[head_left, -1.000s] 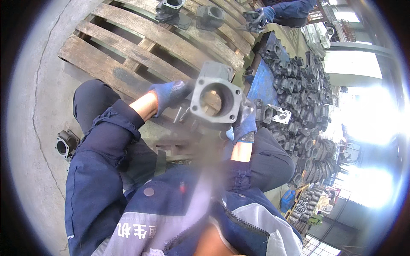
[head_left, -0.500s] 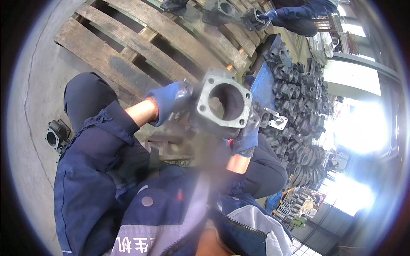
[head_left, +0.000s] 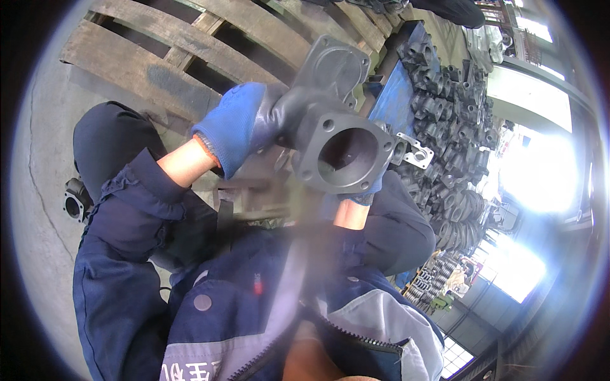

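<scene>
A dark grey cast-metal housing (head_left: 311, 136) is held up in front of my chest. Its square flange, with a wide round bore and corner holes, faces me, and a second round flange sticks out at its far end. My left hand (head_left: 244, 124), in a blue glove with a dark coated palm, is wrapped round the housing's left side. Mostly hidden behind the flange, my right hand (head_left: 367, 192) supports the casting from the right; only a bit of blue glove and the wrist show.
A wooden pallet (head_left: 152, 70) lies ahead on the left. On the right is a blue bin (head_left: 395, 95) beside a large heap of dark castings (head_left: 445, 140). One light machined flange (head_left: 416, 152) stands out there. Another casting (head_left: 76, 200) sits on the floor at far left.
The housing has been turned and tipped, so its far round flange now shows. My left hand has come closer and higher; my right hand has gone mostly behind the casting.
</scene>
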`<move>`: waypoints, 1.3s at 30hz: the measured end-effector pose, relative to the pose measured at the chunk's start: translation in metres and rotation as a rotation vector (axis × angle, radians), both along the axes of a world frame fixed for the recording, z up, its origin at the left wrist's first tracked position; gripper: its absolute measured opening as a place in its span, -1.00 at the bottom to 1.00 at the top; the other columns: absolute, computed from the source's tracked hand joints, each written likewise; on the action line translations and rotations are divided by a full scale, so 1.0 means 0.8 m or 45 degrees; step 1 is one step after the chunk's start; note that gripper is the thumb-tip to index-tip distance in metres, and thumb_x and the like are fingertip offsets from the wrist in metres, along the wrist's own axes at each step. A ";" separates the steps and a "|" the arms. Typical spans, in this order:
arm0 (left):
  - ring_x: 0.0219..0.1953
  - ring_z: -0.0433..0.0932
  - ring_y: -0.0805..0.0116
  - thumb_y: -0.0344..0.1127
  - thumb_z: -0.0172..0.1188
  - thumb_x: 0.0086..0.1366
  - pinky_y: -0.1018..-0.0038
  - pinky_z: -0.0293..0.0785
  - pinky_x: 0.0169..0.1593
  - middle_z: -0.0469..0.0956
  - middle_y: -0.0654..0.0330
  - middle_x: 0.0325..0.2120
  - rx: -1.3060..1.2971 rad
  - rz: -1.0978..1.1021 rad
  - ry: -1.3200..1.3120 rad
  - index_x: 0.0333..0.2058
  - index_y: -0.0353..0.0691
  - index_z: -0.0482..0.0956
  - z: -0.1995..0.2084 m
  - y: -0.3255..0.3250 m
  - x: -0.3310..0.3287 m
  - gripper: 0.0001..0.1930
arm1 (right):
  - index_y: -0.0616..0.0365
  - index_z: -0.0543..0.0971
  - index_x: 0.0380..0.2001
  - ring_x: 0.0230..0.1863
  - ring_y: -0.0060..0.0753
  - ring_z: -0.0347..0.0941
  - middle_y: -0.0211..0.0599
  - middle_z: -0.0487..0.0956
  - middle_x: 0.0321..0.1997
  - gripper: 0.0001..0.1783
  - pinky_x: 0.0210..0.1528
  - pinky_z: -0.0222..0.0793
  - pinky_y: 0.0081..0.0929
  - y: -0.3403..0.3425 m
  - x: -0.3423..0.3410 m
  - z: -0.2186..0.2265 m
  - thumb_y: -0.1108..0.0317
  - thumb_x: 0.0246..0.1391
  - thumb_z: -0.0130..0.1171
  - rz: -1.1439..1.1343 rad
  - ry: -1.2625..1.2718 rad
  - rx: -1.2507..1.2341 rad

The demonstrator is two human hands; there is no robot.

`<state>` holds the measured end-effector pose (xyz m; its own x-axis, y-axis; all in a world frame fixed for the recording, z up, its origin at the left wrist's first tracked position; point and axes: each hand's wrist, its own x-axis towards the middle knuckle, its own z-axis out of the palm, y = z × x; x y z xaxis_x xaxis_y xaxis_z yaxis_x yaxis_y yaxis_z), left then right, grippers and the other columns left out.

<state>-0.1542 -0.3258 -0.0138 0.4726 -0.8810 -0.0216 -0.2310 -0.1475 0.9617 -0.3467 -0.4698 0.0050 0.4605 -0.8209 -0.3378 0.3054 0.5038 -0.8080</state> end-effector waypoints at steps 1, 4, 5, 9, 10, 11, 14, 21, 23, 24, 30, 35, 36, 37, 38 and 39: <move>-0.55 0.57 0.02 0.11 -0.16 0.37 0.24 0.46 -0.37 0.55 -0.03 -0.66 -0.044 0.020 -0.041 -0.46 -0.31 0.59 -0.002 0.000 0.001 -0.42 | 0.10 0.47 -0.33 -0.35 -0.50 0.41 -0.46 0.47 -0.36 -0.74 -0.27 0.43 -0.54 0.002 0.006 0.008 0.14 0.29 -0.04 0.026 0.050 -0.020; -0.48 0.54 -0.12 0.07 -0.15 0.37 0.18 0.45 -0.35 0.51 -0.11 -0.65 -0.114 0.060 -0.112 -0.43 -0.32 0.57 -0.009 0.001 0.005 -0.46 | 0.10 0.46 -0.31 -0.27 -0.52 0.40 -0.44 0.47 -0.29 -0.78 -0.24 0.41 -0.56 -0.010 0.016 0.040 0.20 0.30 -0.05 0.283 0.269 -0.132; -0.45 0.54 -0.13 0.02 -0.11 0.38 0.20 0.45 -0.34 0.51 -0.12 -0.58 -0.085 0.007 -0.095 -0.34 -0.30 0.56 -0.012 0.001 0.007 -0.53 | 0.10 0.47 -0.29 -0.24 -0.52 0.41 -0.42 0.47 -0.25 -0.80 -0.22 0.41 -0.57 -0.014 0.015 0.045 0.23 0.30 -0.04 0.466 0.327 -0.256; -0.41 0.48 -0.24 0.02 -0.14 0.37 0.10 0.41 -0.33 0.48 -0.18 -0.57 -0.063 -0.056 -0.113 -0.35 -0.32 0.55 -0.024 -0.002 0.015 -0.52 | 0.17 0.53 -0.14 -0.14 -0.42 0.43 -0.23 0.46 -0.06 -0.81 -0.17 0.42 -0.55 -0.016 0.003 0.036 0.37 0.25 0.01 0.471 0.614 -0.737; -0.42 0.48 -0.24 0.02 -0.14 0.38 0.10 0.40 -0.33 0.48 -0.18 -0.57 -0.054 -0.083 -0.042 -0.35 -0.32 0.55 -0.026 -0.001 0.015 -0.52 | 0.18 0.53 -0.10 -0.12 -0.38 0.43 -0.18 0.45 -0.01 -0.78 -0.15 0.42 -0.54 -0.012 -0.003 0.031 0.39 0.24 0.01 0.330 0.849 -0.737; -0.43 0.48 -0.24 0.01 -0.15 0.38 0.09 0.40 -0.33 0.48 -0.18 -0.57 -0.025 -0.110 0.022 -0.36 -0.31 0.54 -0.027 -0.001 0.016 -0.53 | 0.20 0.53 -0.06 -0.10 -0.35 0.43 -0.12 0.43 0.03 -0.75 -0.14 0.42 -0.53 -0.003 -0.008 0.022 0.40 0.24 0.02 0.217 0.910 -0.861; -0.29 0.55 -0.15 -0.10 0.02 0.33 0.22 0.45 -0.24 0.52 -0.21 -0.39 0.048 -0.168 0.045 -0.23 -0.35 0.54 -0.031 0.002 0.016 -0.63 | 0.24 0.54 -0.15 -0.25 -0.31 0.41 -0.10 0.47 -0.14 -0.75 -0.24 0.37 -0.47 0.008 -0.017 0.022 0.31 0.27 0.00 0.333 1.109 -1.349; -0.13 0.58 0.31 -0.24 0.18 0.27 0.33 0.48 -0.06 0.62 -0.05 -0.20 0.104 -0.281 0.323 -0.05 -0.37 0.52 -0.055 0.002 0.015 -0.64 | 0.30 0.48 -0.52 -0.59 -0.49 0.20 -0.38 0.39 -0.67 -0.60 -0.50 0.16 -0.35 0.021 0.010 0.051 0.19 0.28 0.02 0.148 0.933 -0.984; -0.13 0.56 0.41 -0.26 0.18 0.28 0.35 0.49 -0.05 0.63 0.00 -0.19 0.075 -0.292 0.377 -0.04 -0.37 0.52 -0.066 0.000 0.011 -0.65 | 0.30 0.49 -0.52 -0.56 -0.58 0.20 -0.40 0.41 -0.63 -0.60 -0.50 0.16 -0.40 0.022 0.011 0.049 0.18 0.28 0.03 0.145 0.926 -0.996; -0.13 0.55 0.43 -0.26 0.17 0.29 0.36 0.49 -0.05 0.63 0.02 -0.18 0.055 -0.277 0.398 -0.04 -0.37 0.52 -0.071 -0.001 0.008 -0.65 | 0.29 0.50 -0.51 -0.56 -0.59 0.20 -0.42 0.41 -0.63 -0.61 -0.50 0.16 -0.41 0.022 0.009 0.046 0.18 0.27 0.04 0.149 0.971 -1.061; -0.23 0.61 0.24 -0.27 0.15 0.29 0.34 0.51 -0.14 0.61 -0.09 -0.23 0.149 -0.247 0.174 -0.10 -0.33 0.54 -0.073 0.000 0.003 -0.71 | 0.30 0.57 -0.40 -0.52 -0.52 0.28 -0.41 0.46 -0.59 -0.64 -0.46 0.26 -0.41 0.010 0.006 0.031 0.15 0.24 0.12 0.185 0.939 -0.864; -0.30 0.55 -0.10 -0.43 0.05 0.19 0.23 0.48 -0.26 0.55 -0.09 -0.41 0.144 -0.264 -0.134 -0.27 -0.25 0.50 -0.046 0.009 0.000 -0.86 | 0.31 0.52 -0.04 -0.26 -0.36 0.48 -0.16 0.55 -0.20 -0.62 -0.32 0.39 -0.36 -0.001 0.007 0.030 0.20 0.25 0.09 0.334 1.095 -1.227; -0.34 0.56 -0.08 -0.45 0.12 0.12 0.23 0.48 -0.30 0.56 -0.06 -0.44 0.102 -0.290 -0.128 -0.32 -0.25 0.54 -0.040 0.010 0.002 -0.87 | 0.30 0.48 0.02 -0.18 -0.31 0.48 -0.11 0.52 -0.10 -0.60 -0.25 0.41 -0.33 0.002 0.007 0.027 0.22 0.25 0.08 0.365 1.131 -1.205; -0.35 0.57 -0.07 -0.45 0.14 0.10 0.23 0.48 -0.31 0.57 -0.06 -0.46 0.149 -0.278 -0.100 -0.35 -0.24 0.55 -0.034 0.010 0.003 -0.89 | 0.30 0.44 0.07 -0.09 -0.26 0.48 -0.06 0.50 0.00 -0.57 -0.19 0.43 -0.29 0.001 0.002 0.030 0.23 0.25 0.07 0.397 1.168 -1.183; -0.37 0.57 -0.07 -0.45 0.16 0.07 0.23 0.48 -0.33 0.57 -0.06 -0.47 0.196 -0.267 -0.072 -0.39 -0.24 0.56 -0.029 0.009 0.003 -0.90 | 0.29 0.39 0.13 0.00 -0.21 0.46 -0.02 0.45 0.10 -0.54 -0.10 0.44 -0.25 0.005 0.001 0.027 0.23 0.26 0.06 0.356 1.339 -1.824; -0.39 0.58 -0.06 -0.46 0.19 0.05 0.22 0.48 -0.34 0.57 -0.06 -0.49 0.257 -0.261 -0.030 -0.42 -0.24 0.57 -0.023 0.008 0.003 -0.92 | 0.28 0.34 0.17 0.07 -0.18 0.43 0.00 0.41 0.16 -0.50 -0.01 0.43 -0.22 0.006 0.000 0.026 0.23 0.27 0.04 0.314 1.338 -1.791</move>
